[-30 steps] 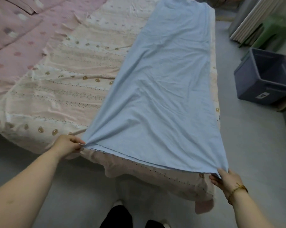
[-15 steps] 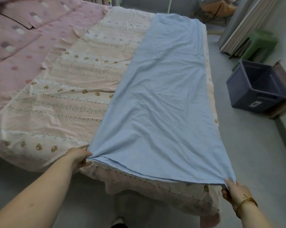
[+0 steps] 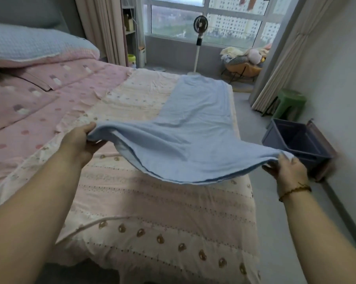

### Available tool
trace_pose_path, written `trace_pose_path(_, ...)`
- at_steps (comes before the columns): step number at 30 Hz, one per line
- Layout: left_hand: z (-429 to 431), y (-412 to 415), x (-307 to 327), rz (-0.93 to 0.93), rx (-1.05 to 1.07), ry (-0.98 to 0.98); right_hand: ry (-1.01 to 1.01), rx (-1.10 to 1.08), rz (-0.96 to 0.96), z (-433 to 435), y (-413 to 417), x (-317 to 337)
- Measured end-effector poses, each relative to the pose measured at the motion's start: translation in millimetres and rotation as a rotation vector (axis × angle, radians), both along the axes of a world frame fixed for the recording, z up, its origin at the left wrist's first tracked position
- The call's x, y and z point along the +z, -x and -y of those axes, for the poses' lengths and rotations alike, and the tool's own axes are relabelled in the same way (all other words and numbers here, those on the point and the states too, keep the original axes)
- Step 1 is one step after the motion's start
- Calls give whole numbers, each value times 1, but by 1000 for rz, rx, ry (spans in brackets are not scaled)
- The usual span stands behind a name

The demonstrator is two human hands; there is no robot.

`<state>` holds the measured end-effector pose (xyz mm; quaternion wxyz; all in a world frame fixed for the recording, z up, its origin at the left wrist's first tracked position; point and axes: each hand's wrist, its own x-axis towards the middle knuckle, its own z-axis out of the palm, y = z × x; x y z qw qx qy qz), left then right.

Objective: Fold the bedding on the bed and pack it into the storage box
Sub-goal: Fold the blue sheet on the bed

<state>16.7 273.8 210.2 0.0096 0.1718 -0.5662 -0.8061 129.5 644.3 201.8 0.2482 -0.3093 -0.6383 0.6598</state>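
Observation:
A long light-blue sheet (image 3: 195,124) lies lengthwise along the right side of the bed, folded into a narrow strip. Its near end is lifted off the bed and sags between my hands. My left hand (image 3: 78,140) grips the near left corner, thumb on top. My right hand (image 3: 285,168) grips the near right corner, out over the bed's right edge. The far end of the sheet still rests on the cream patterned quilt (image 3: 152,206). The dark blue storage box (image 3: 296,144) stands open on the floor to the right of the bed.
A pink dotted cover (image 3: 29,103) and a pillow (image 3: 29,46) fill the bed's left side. A green stool (image 3: 289,103) stands behind the box by the right wall. A standing fan (image 3: 199,42) and a chair piled with clothes (image 3: 244,60) are near the window.
Both hands have lifted the near end of the blue sheet off the bed's foot and carried it forward over the bed. The view has tilted up toward the window.

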Motion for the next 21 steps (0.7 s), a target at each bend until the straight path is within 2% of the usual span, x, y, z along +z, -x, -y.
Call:
trace_pose_path(1,6,-3,12,-54,13,-66,-4,-63,-109,-6,-6,17)
trace_pose_path(3,18,-16,10,-17,26,-109,13,-129,-158,-19,-25,19)
trace_pose_path(8,30,-64,-77,417,17,139,205,-88,295,-36,-74,-71)
trace_pose_path(10,31,-78,-102,502,-7,221,264,-101,487,-31,-92,-99)
trace_pose_path(12,26,-85,-112,518,-45,295,292,-113,569,-27,-108,-117)
trace_pose_path(18,17,-86,-118,385,-91,441,168,-107,506,-27,-107,-114)
trace_pose_path(21,24,-99,-128,408,-113,481,153,-124,558,-31,-117,-127)
